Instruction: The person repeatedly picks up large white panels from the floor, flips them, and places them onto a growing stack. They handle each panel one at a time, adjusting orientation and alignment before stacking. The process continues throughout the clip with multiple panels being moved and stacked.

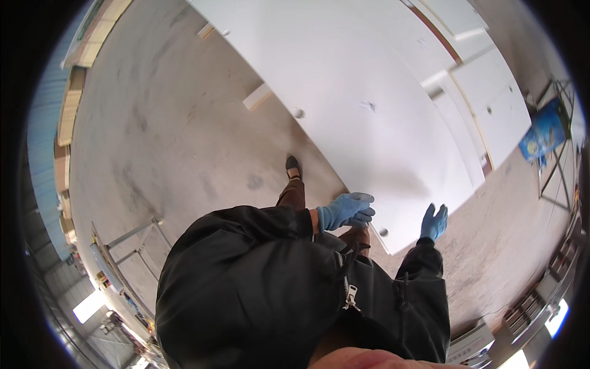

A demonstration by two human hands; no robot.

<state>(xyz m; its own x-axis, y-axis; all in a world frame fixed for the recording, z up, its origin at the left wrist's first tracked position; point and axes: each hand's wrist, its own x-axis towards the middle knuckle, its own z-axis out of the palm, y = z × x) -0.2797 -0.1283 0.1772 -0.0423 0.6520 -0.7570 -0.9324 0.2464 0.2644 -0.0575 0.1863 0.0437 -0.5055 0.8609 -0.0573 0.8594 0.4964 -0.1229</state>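
Two blue-gloved hands met the near end of a large white panel (362,104): my left hand (345,210) had its fingers curled over the corner edge, my right hand (434,222) lay open and flat against the end edge. Bare concrete floor (166,135) spread wide to my left. More white panels (491,104) and a blue bag (543,131) crowded the right.

Workshop Surroundings: Floor and Fixtures

Bare grey concrete floor (178,135), stained and scuffed in patches. Metal-framed rack (126,258) stands at lower left. A blue bag (544,132) hangs on a metal stand at right. Stacked timber boards (70,104) line the left edge. Bright daylight enters at the lower corners.
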